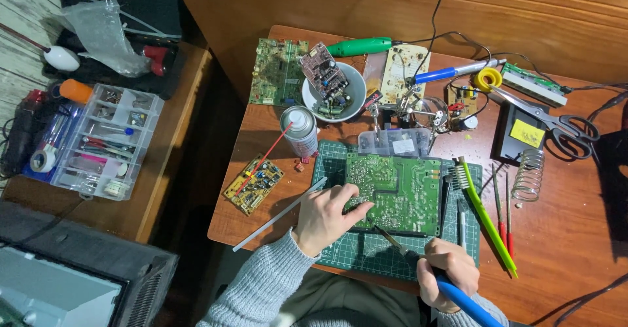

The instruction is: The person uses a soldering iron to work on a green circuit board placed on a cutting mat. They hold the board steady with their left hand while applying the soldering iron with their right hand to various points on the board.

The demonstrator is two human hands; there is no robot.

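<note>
A large green circuit board (pixel 399 193) lies solder side up on a green cutting mat (pixel 340 248) near the table's front edge. My left hand (pixel 327 217) rests on the board's near left corner, fingers curled against its edge. My right hand (pixel 445 271) grips a blue-handled soldering iron (pixel 458 294); its dark tip (pixel 383 233) touches the board's front edge, just right of my left fingers. A thin grey rod (pixel 278 216) lies slanted beside my left hand.
A white bowl (pixel 335 91) of parts, a spray can (pixel 299 129), a small yellow board (pixel 253 184), a green-handled brush (pixel 484 216), red screwdrivers (pixel 502 212), scissors (pixel 556 121) and a coil iron stand (pixel 528 173) crowd the wooden table. A clear parts organiser (pixel 104 140) sits on the left bench.
</note>
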